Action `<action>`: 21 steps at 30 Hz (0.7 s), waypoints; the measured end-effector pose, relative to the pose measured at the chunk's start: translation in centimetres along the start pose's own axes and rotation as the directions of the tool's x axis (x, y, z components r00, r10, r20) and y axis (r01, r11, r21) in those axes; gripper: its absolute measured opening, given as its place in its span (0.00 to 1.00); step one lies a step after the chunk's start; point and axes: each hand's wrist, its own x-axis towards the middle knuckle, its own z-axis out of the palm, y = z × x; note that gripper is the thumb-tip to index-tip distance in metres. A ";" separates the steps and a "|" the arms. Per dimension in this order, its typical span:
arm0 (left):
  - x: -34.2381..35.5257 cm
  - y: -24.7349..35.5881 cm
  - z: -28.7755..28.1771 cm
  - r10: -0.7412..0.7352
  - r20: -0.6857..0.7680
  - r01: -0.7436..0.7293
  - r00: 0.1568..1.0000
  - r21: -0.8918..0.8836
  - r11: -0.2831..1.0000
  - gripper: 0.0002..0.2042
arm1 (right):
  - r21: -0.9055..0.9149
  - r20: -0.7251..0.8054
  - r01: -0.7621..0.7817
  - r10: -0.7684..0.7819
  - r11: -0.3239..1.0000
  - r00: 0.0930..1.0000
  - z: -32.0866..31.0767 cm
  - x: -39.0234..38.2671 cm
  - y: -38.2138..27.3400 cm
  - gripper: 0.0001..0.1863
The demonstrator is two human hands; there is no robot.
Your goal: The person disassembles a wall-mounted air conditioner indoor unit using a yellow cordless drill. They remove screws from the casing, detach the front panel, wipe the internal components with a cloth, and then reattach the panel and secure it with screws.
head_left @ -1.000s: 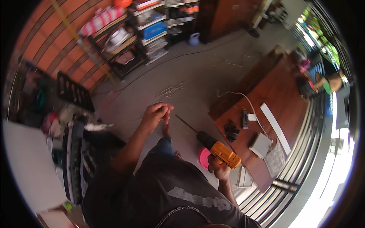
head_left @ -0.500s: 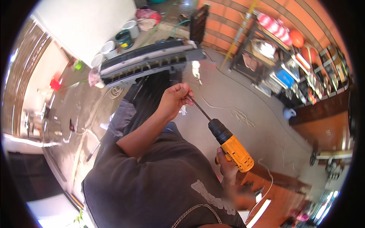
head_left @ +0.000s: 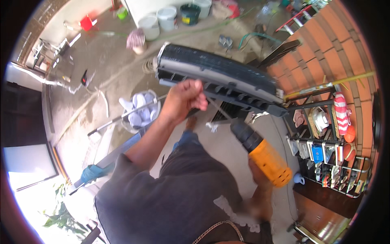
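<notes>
My right hand grips the handle of an orange and black cordless drill, seen to the right of my body. A long thin bit points from its chuck up and left, slightly blurred. At the bit's far end my left hand is closed, thumb and fingers pinched together about the tip. Just beyond the left hand lies a long black and grey housing with a row of slots along its near side, resembling an air conditioner's indoor unit. My left hand hides part of its near edge.
Left of my forearm stands a basket of whitish items, crossed by a long rod. Several buckets line the far wall. At right are a loaded shoe rack and a brick wall. A ladder is far right.
The view has turned, so the housing now appears farther right and tilts the other way. The drill stays in my right hand, and my left hand stays at the bit's tip.
</notes>
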 end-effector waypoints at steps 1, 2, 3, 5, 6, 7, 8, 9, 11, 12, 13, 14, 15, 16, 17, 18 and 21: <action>1.0 0.7 -1.9 -0.019 -0.031 0.020 0.999 0.007 1.000 0.14 | 0.108 0.064 -0.015 0.008 0.994 0.998 0.4 2.6 0.4 0.16; 2.3 1.5 -3.8 -0.022 -0.062 0.023 0.998 0.016 1.000 0.14 | 0.219 0.090 -0.009 -0.011 0.976 0.996 1.2 5.2 0.4 0.17; 3.6 2.5 -5.7 0.017 -0.070 -0.015 0.997 0.026 1.000 0.13 | 0.201 0.139 -0.030 0.002 0.979 0.990 2.1 7.9 0.3 0.19; 5.3 4.4 -8.7 0.111 -0.127 -0.099 0.986 0.094 0.991 0.13 | 0.171 0.093 0.016 -0.032 0.985 0.995 3.3 13.3 -0.5 0.20; 6.1 5.1 -9.6 0.178 -0.171 -0.156 0.969 0.134 0.979 0.13 | 0.146 0.078 0.026 -0.038 0.989 0.996 4.0 16.0 -1.2 0.20; 7.0 5.8 -10.7 0.272 -0.194 -0.240 0.943 0.170 0.956 0.13 | 0.099 0.092 0.017 -0.026 0.995 0.995 4.6 18.8 -2.0 0.22; 7.7 6.5 -11.8 0.310 -0.223 -0.267 0.924 0.202 0.942 0.12 | 0.103 0.115 0.043 -0.055 0.994 0.992 5.0 21.8 -2.9 0.22; 8.3 7.1 -12.9 0.349 -0.233 -0.285 0.907 0.270 0.920 0.12 | 0.108 0.138 0.068 -0.083 0.992 0.987 5.5 24.7 -3.8 0.22; 9.5 8.1 -15.3 0.400 -0.262 -0.274 0.878 0.408 0.871 0.11 | 0.226 0.205 0.104 -0.151 0.969 0.967 5.1 31.4 -5.4 0.20; 9.8 8.8 -16.8 0.397 -0.217 -0.280 0.892 0.424 0.862 0.11 | 0.307 0.302 -0.002 -0.095 0.952 0.949 4.8 34.5 -6.3 0.20; 10.2 9.2 -18.2 0.388 -0.193 -0.282 0.901 0.419 0.863 0.10 | 0.354 0.375 -0.120 -0.023 0.928 0.927 5.1 37.3 -7.2 0.20; 10.5 9.5 -19.5 0.370 -0.181 -0.269 0.911 0.420 0.867 0.10 | 0.283 0.445 -0.239 0.093 0.929 0.891 5.3 40.0 -8.1 0.19; 10.9 9.5 -20.6 0.361 -0.166 -0.266 0.918 0.416 0.869 0.09 | 0.325 0.527 -0.302 0.093 0.896 0.845 5.6 42.7 -8.9 0.19; 11.1 9.5 -21.6 0.374 -0.167 -0.261 0.912 0.467 0.845 0.08 | 0.324 0.584 -0.317 0.075 0.891 0.808 6.4 45.4 -9.6 0.18; 11.5 9.2 -22.4 0.354 -0.173 -0.219 0.919 0.523 0.824 0.08 | 0.347 0.646 -0.345 0.045 0.872 0.762 7.3 47.8 -10.5 0.18; 12.0 8.8 -23.0 0.363 -0.154 -0.216 0.919 0.573 0.791 0.08 | 0.331 0.665 -0.326 0.026 0.886 0.746 8.6 49.7 -11.2 0.19; 13.8 7.4 -24.5 0.323 -0.171 -0.161 0.931 0.601 0.783 0.07 | 0.308 0.740 -0.296 -0.032 0.904 0.671 11.6 54.7 -13.1 0.21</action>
